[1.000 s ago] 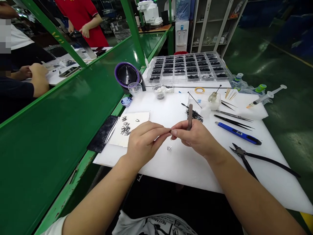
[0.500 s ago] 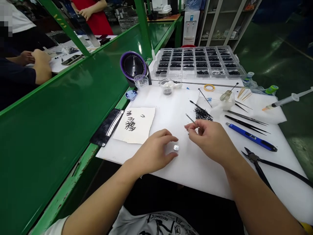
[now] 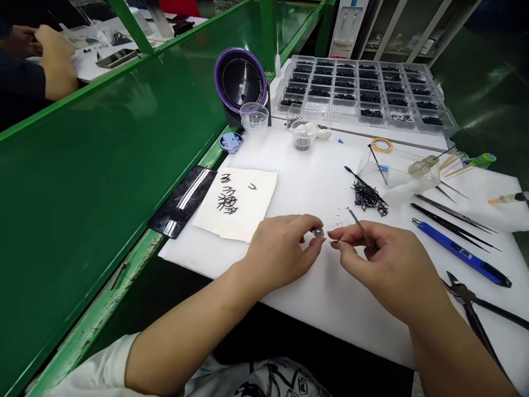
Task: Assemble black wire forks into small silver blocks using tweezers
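Left hand [image 3: 285, 251]: thumb and fingers pinching a small metal part [image 3: 318, 233], just above the table [image 3: 314, 314] or on it, can't tell which. Right hand [image 3: 384, 256]: curled around a slim metal tool [image 3: 361, 227], tool end sticking up and out past the fingers. Right thumb and forefinger nearly meet, with something tiny and dark at the tips, too small to ID. Fingertips of the two hands near each other, metal part between them on the left-hand side.

Beyond the right hand: pile of black wire-like pieces [image 3: 369, 198], dark specks [image 3: 341, 218] nearer in. Left of the left hand: cream sheet [image 3: 256, 212] with black forked pieces [image 3: 227, 201] on it, glossy black plate [image 3: 182, 204] beside it. Right side: black tweezers [image 3: 448, 225], blue pen-shaped tool [image 3: 460, 252], side cutters [image 3: 465, 293]. Clear compartment box [image 3: 345, 112] at the back, most cells holding black pieces.
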{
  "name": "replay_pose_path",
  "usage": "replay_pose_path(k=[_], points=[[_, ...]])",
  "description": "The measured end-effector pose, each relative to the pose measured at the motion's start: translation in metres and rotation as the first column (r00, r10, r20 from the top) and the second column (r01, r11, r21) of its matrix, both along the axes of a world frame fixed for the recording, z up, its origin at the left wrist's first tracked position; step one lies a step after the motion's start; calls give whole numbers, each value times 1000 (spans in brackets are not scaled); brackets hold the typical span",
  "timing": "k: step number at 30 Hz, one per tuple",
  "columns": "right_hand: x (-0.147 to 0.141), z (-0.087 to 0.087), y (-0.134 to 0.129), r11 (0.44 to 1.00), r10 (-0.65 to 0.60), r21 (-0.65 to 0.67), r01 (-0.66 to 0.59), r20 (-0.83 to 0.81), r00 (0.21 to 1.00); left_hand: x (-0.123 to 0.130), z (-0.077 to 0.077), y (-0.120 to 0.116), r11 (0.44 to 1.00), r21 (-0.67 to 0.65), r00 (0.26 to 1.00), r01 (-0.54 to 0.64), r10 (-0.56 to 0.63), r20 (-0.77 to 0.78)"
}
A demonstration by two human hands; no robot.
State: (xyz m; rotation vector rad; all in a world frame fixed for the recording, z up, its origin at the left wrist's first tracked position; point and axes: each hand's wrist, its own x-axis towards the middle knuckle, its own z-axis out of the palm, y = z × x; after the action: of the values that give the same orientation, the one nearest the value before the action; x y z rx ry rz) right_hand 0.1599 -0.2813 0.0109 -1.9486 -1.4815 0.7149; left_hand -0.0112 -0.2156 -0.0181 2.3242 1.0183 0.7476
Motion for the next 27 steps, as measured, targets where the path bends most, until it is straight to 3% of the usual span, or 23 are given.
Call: replay_pose_path(k=[4,12,27], points=[[-7,-2,0,997,28,74,-33,66,997,3,-8,1,999,48,996,-11,7,91],[-13,-1,3,984,74,140,-108,224,972,1,-10,1,997,69,993,31,-39,108],[-15,-2,3,981,96,139,-134,248,964,0,-11,-1,995,95,989,35,-48,137]])
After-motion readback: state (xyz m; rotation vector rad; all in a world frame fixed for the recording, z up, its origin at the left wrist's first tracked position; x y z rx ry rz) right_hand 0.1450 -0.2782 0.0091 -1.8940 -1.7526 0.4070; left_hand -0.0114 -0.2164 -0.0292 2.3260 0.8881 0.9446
